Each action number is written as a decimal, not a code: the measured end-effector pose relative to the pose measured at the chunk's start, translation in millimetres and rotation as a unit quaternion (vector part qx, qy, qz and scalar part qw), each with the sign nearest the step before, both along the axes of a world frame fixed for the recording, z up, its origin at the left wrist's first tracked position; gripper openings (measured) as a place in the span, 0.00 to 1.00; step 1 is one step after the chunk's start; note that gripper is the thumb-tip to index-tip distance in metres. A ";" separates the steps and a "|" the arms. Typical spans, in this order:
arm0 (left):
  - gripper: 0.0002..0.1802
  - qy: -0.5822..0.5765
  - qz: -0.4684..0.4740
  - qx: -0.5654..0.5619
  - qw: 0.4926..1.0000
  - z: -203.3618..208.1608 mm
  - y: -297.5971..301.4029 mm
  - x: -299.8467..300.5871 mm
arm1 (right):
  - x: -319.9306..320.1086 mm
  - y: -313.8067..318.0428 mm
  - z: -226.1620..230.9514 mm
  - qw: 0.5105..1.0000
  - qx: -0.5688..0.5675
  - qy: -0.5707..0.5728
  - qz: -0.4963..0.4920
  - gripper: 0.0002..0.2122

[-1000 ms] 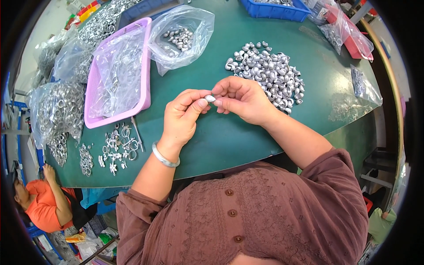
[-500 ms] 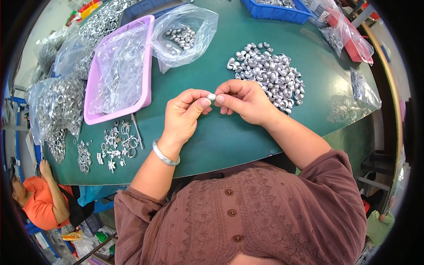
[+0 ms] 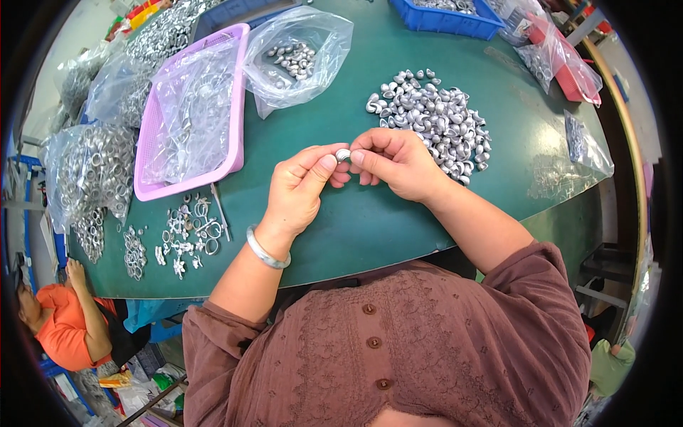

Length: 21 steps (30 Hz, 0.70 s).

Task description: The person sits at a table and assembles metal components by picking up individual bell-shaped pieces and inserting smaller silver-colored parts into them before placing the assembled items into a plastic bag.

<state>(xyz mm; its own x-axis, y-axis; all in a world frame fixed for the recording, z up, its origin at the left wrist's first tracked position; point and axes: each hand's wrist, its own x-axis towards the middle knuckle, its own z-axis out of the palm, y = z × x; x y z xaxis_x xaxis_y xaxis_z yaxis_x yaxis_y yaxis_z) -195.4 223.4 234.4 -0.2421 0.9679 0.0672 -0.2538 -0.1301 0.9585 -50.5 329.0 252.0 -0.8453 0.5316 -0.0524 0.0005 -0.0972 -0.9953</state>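
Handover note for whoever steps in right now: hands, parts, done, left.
Left hand: thumb and forefinger pinch one end of a small silver part, above the green table.
Right hand: pinches the same part from the other side.
Parts: loose heap of silver pieces just behind the right hand; open clear bag with a few pieces; purple tray lined with plastic at left; small rings and bits near the front edge.
Done: cannot tell how many are finished.
Left: the heap is large; one piece in hand.
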 end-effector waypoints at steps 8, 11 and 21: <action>0.13 -0.056 -0.013 -0.022 0.998 -0.5 0.2 -0.3 | -1.0 0.2 0.0 1.000 0.004 -0.008 -0.001 0.07; 0.13 -0.077 -0.014 -0.029 0.997 -0.7 0.4 0.2 | -1.2 0.4 -0.3 1.000 -0.005 -0.009 0.000 0.07; 0.13 -0.092 -0.005 -0.027 0.995 -0.5 1.1 -0.6 | -0.4 0.5 -2.1 1.000 -0.005 0.012 0.005 0.04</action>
